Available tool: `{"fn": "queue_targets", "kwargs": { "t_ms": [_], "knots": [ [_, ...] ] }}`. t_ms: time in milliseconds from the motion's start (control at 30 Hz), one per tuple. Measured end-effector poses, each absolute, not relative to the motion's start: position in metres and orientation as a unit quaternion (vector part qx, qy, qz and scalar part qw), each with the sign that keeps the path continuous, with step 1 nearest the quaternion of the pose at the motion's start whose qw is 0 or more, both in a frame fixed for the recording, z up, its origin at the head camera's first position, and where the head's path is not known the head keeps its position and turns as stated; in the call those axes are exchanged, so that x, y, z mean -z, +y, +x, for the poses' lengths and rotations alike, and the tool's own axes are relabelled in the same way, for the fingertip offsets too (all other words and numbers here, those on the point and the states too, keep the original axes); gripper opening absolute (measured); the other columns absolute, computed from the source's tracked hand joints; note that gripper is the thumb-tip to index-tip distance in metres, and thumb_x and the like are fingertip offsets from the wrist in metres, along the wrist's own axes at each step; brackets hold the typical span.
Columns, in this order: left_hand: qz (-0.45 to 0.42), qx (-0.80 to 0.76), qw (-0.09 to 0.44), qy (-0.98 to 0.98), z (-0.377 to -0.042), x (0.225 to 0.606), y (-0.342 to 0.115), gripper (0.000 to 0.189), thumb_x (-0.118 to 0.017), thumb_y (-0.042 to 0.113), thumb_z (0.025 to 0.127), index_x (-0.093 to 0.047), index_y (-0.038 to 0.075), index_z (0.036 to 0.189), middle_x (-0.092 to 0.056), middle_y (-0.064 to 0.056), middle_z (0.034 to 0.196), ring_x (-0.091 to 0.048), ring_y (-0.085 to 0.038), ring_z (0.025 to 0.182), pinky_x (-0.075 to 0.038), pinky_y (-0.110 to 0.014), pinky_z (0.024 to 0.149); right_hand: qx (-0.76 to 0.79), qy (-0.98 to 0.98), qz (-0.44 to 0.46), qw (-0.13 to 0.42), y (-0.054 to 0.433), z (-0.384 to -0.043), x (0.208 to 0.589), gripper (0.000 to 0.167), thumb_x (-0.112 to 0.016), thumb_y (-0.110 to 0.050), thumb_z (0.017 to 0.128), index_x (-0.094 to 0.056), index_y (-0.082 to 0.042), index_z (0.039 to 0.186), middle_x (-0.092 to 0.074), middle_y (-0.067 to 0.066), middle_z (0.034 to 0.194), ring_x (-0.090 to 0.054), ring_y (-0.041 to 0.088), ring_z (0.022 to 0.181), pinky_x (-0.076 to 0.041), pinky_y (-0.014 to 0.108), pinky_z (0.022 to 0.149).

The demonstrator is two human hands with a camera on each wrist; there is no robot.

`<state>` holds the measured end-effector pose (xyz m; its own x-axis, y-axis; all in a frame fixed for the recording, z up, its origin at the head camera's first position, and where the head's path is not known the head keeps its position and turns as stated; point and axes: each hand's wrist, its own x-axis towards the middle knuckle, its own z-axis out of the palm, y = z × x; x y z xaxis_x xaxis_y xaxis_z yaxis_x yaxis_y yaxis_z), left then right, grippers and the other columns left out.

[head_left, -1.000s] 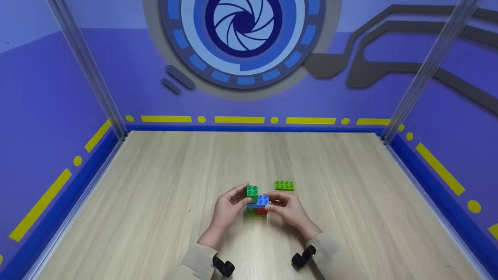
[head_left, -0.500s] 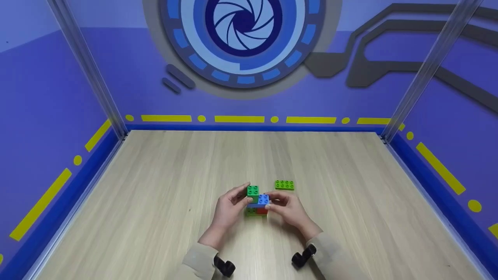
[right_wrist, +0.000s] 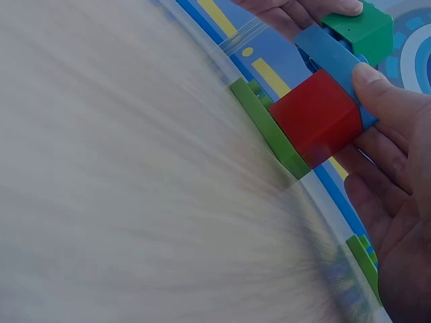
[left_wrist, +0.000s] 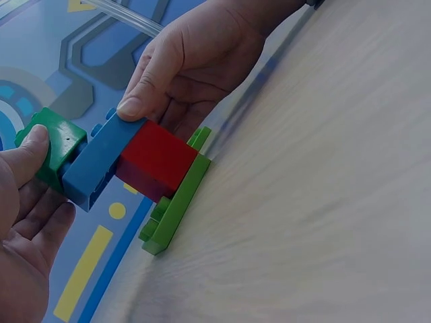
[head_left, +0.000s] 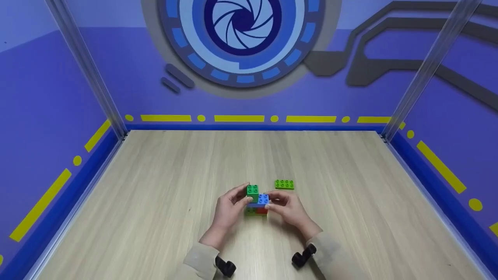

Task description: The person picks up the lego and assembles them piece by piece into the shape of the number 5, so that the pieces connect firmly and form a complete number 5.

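Observation:
A stack of toy building bricks stands between both hands: a light-green plate (left_wrist: pixel 176 205) at the bottom, a red brick (right_wrist: pixel 316 118) on its right part, a long blue brick (left_wrist: pixel 104 161) above that, and a dark-green brick (head_left: pixel 252 193) over the blue one's left end. My left hand (head_left: pixel 228 209) pinches the dark-green brick between thumb and fingers. In the left wrist view that brick sits slightly tilted, with blue studs showing beneath it. My right hand (head_left: pixel 290 210) grips the right end of the blue brick, its thumb on the near side. Fingers behind the stack are partly hidden.
A loose light-green plate (head_left: pixel 284 184) with studs up lies on the wooden table (head_left: pixel 175 175), behind the right hand. Blue-purple walls (head_left: pixel 116 77) enclose the table's back and sides. A dark wrist device (head_left: pixel 225 266) sits at each cuff.

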<state>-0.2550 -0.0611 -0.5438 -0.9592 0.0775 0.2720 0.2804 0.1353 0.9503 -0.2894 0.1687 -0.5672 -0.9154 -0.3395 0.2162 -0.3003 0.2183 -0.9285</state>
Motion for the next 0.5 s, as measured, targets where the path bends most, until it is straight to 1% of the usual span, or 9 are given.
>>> {"fn": "queue_targets", "kwargs": {
  "t_ms": [167,367,500],
  "knots": [
    [-0.129,0.647,0.086,-0.747,-0.2543,0.5461,-0.0619,0.047,-0.073,0.016,0.095,-0.063,0.001,0.138,-0.067,-0.018,0.135,-0.066,-0.032,0.125,-0.055,-0.031,0.106,0.592,0.779,-0.208,0.016,0.1681,-0.2885,0.5675,0.034,-0.079,-0.011,0.090,-0.072,0.002,0.120,-0.074,0.021,0.117,-0.068,0.004,0.100,-0.057,0.020,0.093],
    [-0.118,0.659,0.063,-0.740,-0.2515,0.5452,-0.0614,0.047,-0.072,0.016,0.096,-0.062,0.004,0.140,-0.065,-0.016,0.140,-0.062,-0.032,0.132,-0.054,-0.030,0.108,0.598,0.778,-0.192,0.028,0.1667,-0.2878,0.5667,0.035,-0.080,-0.012,0.090,-0.071,0.003,0.120,-0.073,0.022,0.118,-0.068,0.007,0.100,-0.056,0.017,0.091],
    [-0.109,0.656,0.060,-0.744,-0.2530,0.5448,-0.0610,0.046,-0.072,0.017,0.096,-0.062,0.004,0.139,-0.065,-0.015,0.140,-0.061,-0.033,0.133,-0.052,-0.037,0.111,0.600,0.777,-0.190,0.025,0.1666,-0.2887,0.5669,0.033,-0.079,-0.011,0.090,-0.071,0.003,0.119,-0.073,0.022,0.117,-0.068,0.006,0.100,-0.056,0.016,0.091]
  ]
}}
